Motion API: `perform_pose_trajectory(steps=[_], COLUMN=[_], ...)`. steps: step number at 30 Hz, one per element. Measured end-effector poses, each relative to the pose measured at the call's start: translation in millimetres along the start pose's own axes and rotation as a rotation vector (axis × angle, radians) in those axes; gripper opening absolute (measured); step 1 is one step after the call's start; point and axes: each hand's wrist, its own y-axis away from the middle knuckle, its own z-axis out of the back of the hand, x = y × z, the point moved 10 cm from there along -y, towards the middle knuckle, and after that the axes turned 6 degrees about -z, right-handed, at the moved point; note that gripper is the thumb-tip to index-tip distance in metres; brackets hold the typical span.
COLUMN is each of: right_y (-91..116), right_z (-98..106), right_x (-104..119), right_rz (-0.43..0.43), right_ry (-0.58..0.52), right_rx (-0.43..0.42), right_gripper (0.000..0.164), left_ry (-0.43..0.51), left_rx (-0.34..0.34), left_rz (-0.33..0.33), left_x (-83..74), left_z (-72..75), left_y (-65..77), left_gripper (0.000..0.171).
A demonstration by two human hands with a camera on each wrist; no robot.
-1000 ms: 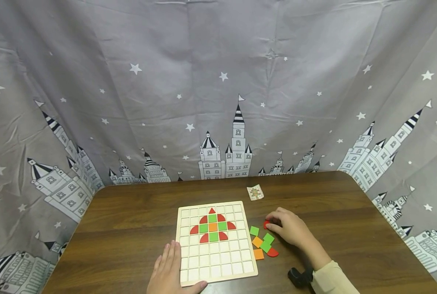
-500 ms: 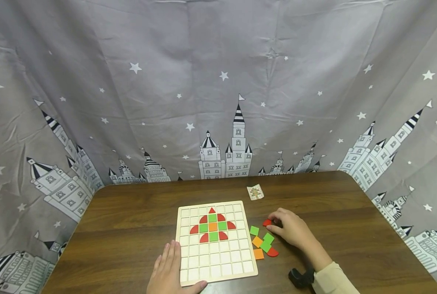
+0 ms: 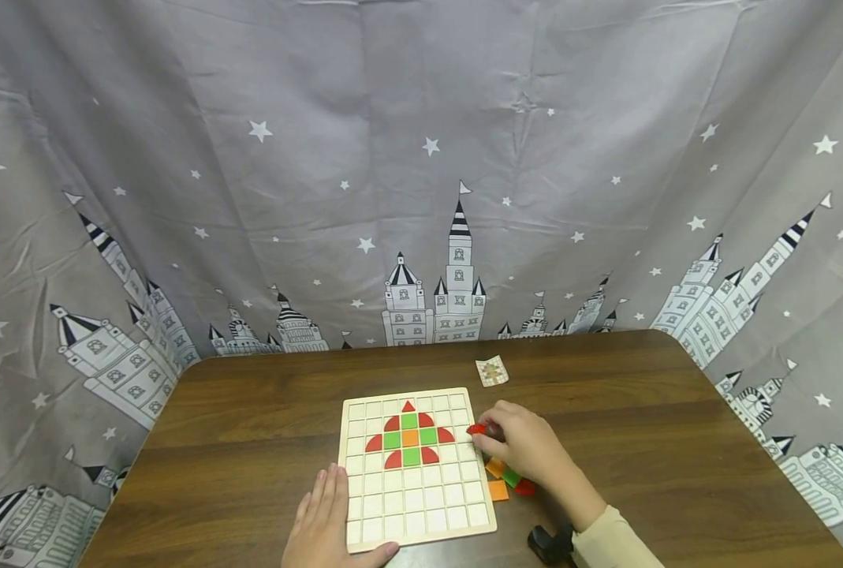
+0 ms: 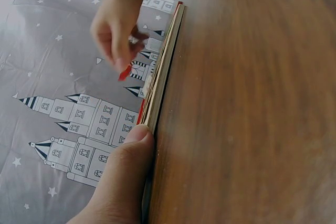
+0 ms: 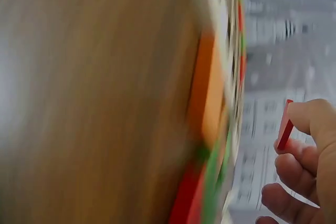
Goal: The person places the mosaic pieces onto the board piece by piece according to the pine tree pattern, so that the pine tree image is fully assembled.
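My right hand [image 3: 527,446] pinches a small red tile [image 3: 475,429] between thumb and fingertips, over the right edge of the pale square grid board [image 3: 415,502]. In the right wrist view this red tile [image 5: 285,127] shows edge-on, held clear of the board. My left hand [image 3: 325,517] lies at the board's lower left corner, its straight fingers along the left side and its thumb [image 4: 139,135] on the near edge. Set in the upper grid is a pattern of an orange square [image 3: 410,438], green squares [image 3: 410,421], red quarter-rounds [image 3: 445,435] and a red triangle [image 3: 408,407].
Right of the board lie loose tiles: orange ones [image 3: 498,491], a green one [image 3: 511,477] and a red one [image 3: 524,487], partly hidden by my right hand. A small patterned card [image 3: 492,371] lies behind. A black strap piece [image 3: 550,544] is at my right wrist.
My right hand has lifted the red tile from the table and carried it left to the board's right edge. The left hand and board have stayed put.
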Motion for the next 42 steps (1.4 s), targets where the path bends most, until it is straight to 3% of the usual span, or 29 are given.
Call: perform_pose_trajectory(steps=[7, 16, 21, 28, 42], right_y=[-1.0, 2.1, 2.5, 3.4, -1.1], right_z=[-29.5, -65.0, -76.5, -78.4, -79.7], right_x=[74.4, 135.4, 148.0, 155.3, 153.3], right_rz=[0.176, 0.313, 0.340, 0.369, 0.310], right_ry=[0.028, 0.127, 0.173, 0.215, 0.101], right_rx=[0.065, 0.106, 0.114, 0.068, 0.109], right_gripper=[0.025, 0.021, 0.020, 0.016, 0.015], left_ry=[0.000, -0.027, -0.027, -0.012, -0.014], left_rx=[0.022, -0.074, -0.124, -0.132, -0.121], left_rz=[0.005, -0.048, -0.072, -0.077, -0.071], left_x=[-0.1, -2.5, -4.1, -5.0, -3.3], left_z=[-2.3, 1.9, 5.1, 7.1, 4.5], left_y=[0.2, 1.8, 3.8, 4.5, 3.9], left_gripper=[0.144, 0.138, 0.133, 0.132, 0.134])
